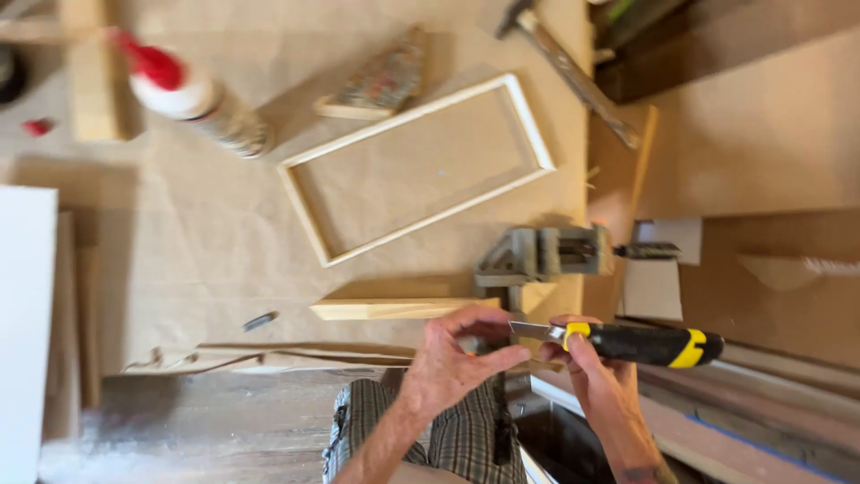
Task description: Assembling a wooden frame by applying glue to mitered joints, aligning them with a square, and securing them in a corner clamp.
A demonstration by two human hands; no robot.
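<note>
Item, nearest the lens: plaid shorts (448, 439) showing at six o'clock, with two bare forearms rising out of them; left hand (452, 358) curling over toward three o'clock, its fingers (497, 358) pinching narrowly at the metal blade end of the utility knife (627, 342); right hand (596, 376) coming up from five o'clock, fingers wrapping the front of the black-and-yellow handle, thumb pressing at the yellow collar; knife lying level, handle pointing to three o'clock, blade to nine.

Item: workbench (179, 251) covered in brown paper, filling the view from nine through twelve o'clock; its front edge running just above the hands.

Item: rectangular wooden frame (528, 125), pale strips, lying flat and skewed at twelve o'clock of the hands, well apart from them.

Item: small bench vise (546, 255), grey metal, sitting at the bench's edge at one o'clock, near the knife; a pale wooden wedge (394, 309) lying just beside it at eleven o'clock of the left hand.

Item: glue bottle (202, 103), red cap, lying on its side at ten o'clock; blurred.

Item: hammer (573, 76), wooden handle, lying at one o'clock near the far corner.

Item: white board (25, 332) leaning at nine o'clock; wooden planks (761, 421) lying at four o'clock.
</note>
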